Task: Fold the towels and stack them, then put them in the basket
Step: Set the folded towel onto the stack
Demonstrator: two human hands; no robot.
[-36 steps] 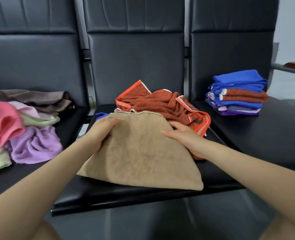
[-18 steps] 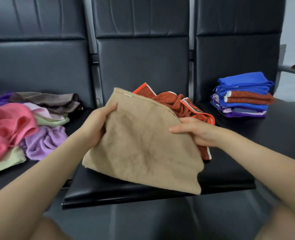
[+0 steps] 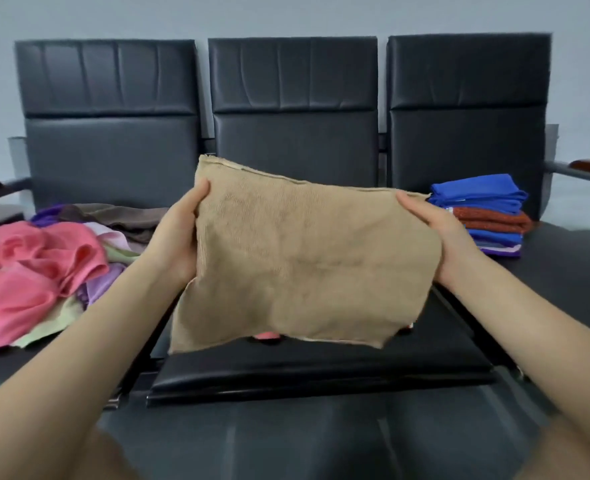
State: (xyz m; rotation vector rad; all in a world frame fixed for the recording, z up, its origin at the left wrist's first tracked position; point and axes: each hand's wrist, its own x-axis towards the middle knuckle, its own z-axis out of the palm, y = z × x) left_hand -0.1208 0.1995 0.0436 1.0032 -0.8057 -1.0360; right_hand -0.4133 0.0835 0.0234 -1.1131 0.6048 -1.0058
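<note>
Both the left hand (image 3: 177,237) and the right hand (image 3: 437,237) grip the tan towel (image 3: 304,261) by its sides, held above the middle seat (image 3: 321,368); uneven tension could skew the fold.

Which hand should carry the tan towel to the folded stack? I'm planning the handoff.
Probably the right hand: it grips the tan towel on the side nearest the folded stack. The left hand would have to cross over.
</note>
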